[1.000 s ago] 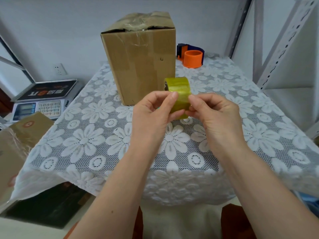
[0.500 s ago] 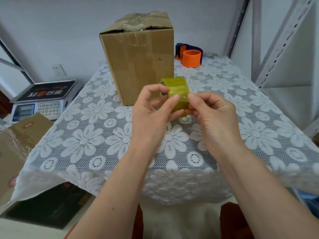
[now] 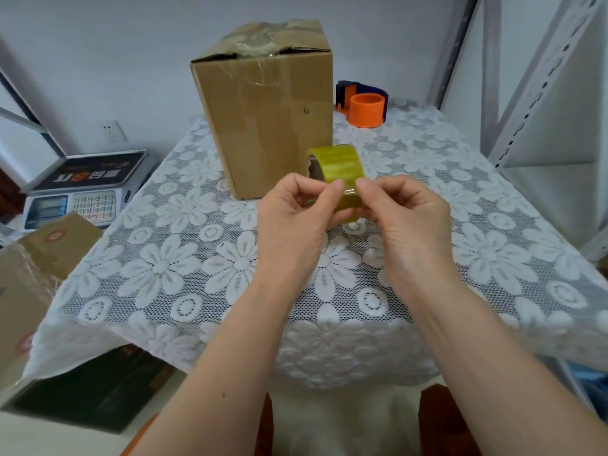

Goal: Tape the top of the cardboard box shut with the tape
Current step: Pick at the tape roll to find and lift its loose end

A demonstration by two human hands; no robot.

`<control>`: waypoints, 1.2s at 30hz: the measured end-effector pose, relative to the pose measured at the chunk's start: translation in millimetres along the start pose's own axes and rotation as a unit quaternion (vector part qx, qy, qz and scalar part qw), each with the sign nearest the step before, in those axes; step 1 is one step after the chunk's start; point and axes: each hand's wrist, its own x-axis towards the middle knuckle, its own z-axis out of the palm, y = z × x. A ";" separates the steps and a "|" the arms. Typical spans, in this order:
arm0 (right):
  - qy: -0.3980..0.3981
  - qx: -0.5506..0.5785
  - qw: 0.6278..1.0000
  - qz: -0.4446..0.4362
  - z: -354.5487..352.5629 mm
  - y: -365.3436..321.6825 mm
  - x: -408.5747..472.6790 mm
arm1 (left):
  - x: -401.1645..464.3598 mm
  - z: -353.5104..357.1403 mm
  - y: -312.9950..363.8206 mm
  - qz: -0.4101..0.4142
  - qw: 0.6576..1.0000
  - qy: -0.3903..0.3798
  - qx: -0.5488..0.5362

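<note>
Both hands, left (image 3: 296, 222) and right (image 3: 408, 225), grip the tape (image 3: 339, 169) above mid-table, left fingers now curled shut against the roll, probably picking for its end; box (image 3: 266, 120) near the far edge still unsealed

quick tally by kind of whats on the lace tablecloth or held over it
Cardboard box: 1, standing on the tablecloth
Yellow tape roll: 1, held by the left hand and right hand
Orange and blue tape dispenser: 1, behind the box
Total: 3
</note>
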 end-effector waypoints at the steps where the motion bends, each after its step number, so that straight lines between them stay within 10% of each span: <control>1: 0.004 -0.006 1.000 -0.001 0.3 1.0 0.0 | -0.1 0.3 0.1 0.001 1.000 0.003 0.005; 14: 0.014 -0.079 0.997 -0.021 4.4 4.0 0.4 | 0.3 2.3 -5.4 0.025 0.991 0.068 0.115; 27: 0.085 -0.077 0.993 -0.025 0.1 0.0 -0.4 | 0.2 0.9 0.2 0.008 0.996 0.060 -0.061; 36: -0.010 -0.072 0.997 -0.007 -2.1 -6.5 -2.1 | -3.4 -1.2 -0.5 0.000 0.998 -0.009 -0.057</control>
